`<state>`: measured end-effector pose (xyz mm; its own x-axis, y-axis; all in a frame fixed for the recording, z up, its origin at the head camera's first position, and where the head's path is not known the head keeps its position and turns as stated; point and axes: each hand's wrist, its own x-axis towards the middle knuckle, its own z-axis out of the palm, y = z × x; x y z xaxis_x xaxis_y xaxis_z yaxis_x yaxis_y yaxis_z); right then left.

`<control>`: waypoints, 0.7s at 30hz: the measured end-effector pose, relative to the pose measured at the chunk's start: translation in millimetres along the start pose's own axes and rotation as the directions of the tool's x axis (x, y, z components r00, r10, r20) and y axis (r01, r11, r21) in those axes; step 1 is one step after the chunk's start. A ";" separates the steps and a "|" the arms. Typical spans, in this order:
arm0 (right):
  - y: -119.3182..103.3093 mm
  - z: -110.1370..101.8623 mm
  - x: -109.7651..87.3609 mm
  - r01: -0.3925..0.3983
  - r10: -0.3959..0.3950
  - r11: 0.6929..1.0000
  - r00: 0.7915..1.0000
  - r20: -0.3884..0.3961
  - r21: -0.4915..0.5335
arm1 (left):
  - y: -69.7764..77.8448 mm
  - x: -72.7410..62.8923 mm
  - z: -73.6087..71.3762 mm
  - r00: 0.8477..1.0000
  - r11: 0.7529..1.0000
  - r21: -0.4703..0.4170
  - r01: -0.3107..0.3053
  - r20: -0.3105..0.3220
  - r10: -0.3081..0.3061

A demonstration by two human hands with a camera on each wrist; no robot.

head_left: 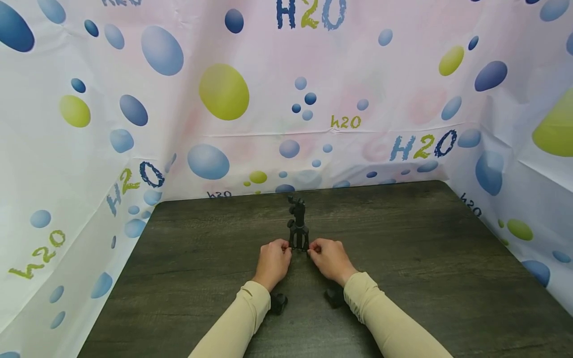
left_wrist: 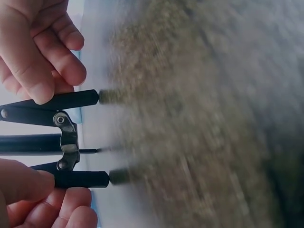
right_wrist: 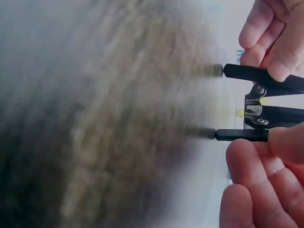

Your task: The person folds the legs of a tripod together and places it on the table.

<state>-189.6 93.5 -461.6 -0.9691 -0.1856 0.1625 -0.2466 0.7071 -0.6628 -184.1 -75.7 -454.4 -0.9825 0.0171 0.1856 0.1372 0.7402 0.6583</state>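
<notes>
A small black tripod (head_left: 297, 226) stands upright at the middle of the table, its legs slightly spread and foot ends close to the tabletop. My left hand (head_left: 271, 262) pinches one leg between thumb and fingers. On the other side, my right hand (head_left: 332, 260) pinches another leg the same way. In the left wrist view, a metal hinge (left_wrist: 69, 140) joins the legs around a dark central post (left_wrist: 31, 145). The right wrist view shows the leg (right_wrist: 244, 135) under my right thumb. A third leg does not show clearly.
The dark wood-grain table (head_left: 215, 258) extends around both hands. A white sheet with coloured bubbles and H2O lettering (head_left: 268, 74) hangs behind and at both sides. Black wrist cameras (head_left: 278, 303) sit below my wrists, close over the table.
</notes>
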 end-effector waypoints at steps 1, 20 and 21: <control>-0.4 -0.2 -0.5 0.003 -0.003 1.000 1.000 0.006 0.000 | -0.4 0.5 -0.1 1.000 1.000 0.004 0.000 0.004 0.000; -9.5 3.5 -6.4 0.003 -0.012 0.998 0.990 0.139 0.062 | -1.5 7.8 -2.5 0.998 0.999 0.044 -0.001 0.057 -0.002; -9.6 3.5 -6.6 0.002 -0.013 0.997 0.989 0.148 0.074 | -1.4 8.0 -2.4 0.998 0.999 0.046 -0.001 0.058 -0.002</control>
<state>-180.8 85.5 -458.9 -0.9540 -0.2937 0.0607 -0.2470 0.6545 -0.7146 -191.8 -78.2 -452.1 -0.9883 0.0546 0.1421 0.1323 0.7700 0.6242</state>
